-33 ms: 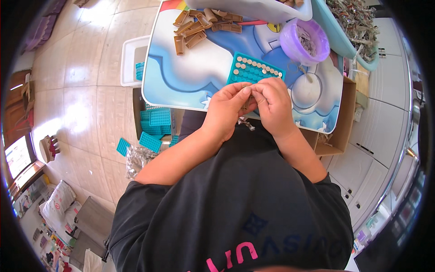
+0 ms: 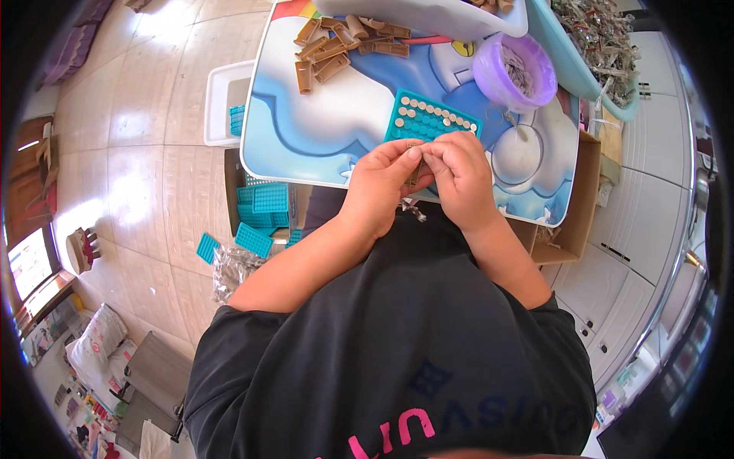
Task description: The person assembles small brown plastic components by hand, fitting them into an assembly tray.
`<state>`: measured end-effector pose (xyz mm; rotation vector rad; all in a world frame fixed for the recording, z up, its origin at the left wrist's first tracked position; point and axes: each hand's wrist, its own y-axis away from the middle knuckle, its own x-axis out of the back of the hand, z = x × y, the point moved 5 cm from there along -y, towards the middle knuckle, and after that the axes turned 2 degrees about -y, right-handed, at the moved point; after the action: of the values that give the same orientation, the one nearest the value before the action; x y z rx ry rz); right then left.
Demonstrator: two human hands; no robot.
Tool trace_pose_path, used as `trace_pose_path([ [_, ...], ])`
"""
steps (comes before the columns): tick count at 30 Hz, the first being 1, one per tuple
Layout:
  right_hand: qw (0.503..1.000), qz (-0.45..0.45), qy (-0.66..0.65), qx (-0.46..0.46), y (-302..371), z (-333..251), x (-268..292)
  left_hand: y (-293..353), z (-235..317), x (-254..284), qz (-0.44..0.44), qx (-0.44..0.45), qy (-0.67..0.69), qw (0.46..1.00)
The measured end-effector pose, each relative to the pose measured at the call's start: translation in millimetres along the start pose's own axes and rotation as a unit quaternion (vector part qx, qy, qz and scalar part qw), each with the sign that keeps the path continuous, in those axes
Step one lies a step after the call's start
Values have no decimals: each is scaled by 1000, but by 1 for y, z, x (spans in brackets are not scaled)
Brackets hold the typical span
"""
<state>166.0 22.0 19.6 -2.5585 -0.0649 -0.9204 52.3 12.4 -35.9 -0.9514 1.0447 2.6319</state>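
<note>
My left hand (image 2: 380, 183) and my right hand (image 2: 465, 183) meet fingertip to fingertip over the table's near edge. Thumbs and forefingers are pinched together, and a small brownish piece (image 2: 414, 174) shows between them, mostly covered by the fingers. A crinkled silvery strip (image 2: 414, 209) hangs just below the hands, against my dark shirt. Right beyond my fingers lies a teal tray (image 2: 398, 131) with rows of round hollows. Small round silvery discs (image 2: 433, 108) sit in its far row and in some other hollows.
Brown half-tube plastic pieces (image 2: 329, 57) lie heaped at the table's far left. A purple bowl (image 2: 544, 90) of grey strips stands at right, near a light-blue tub (image 2: 569, 65). A white bin (image 2: 428, 27) occupies the far edge. More teal trays (image 2: 269, 197) fill a box at left.
The silvery strip under my hands has shifted slightly. Both hands keep nearly the same place and pinch.
</note>
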Motion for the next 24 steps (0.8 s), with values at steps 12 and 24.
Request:
trace_pose_path([
  [12,994,-7,93,50,-100,27,-37,3,25,23,16,-34,15,999],
  [24,962,-88,171,192,-111,15,-79,11,24,21,11,-13,13,1000],
])
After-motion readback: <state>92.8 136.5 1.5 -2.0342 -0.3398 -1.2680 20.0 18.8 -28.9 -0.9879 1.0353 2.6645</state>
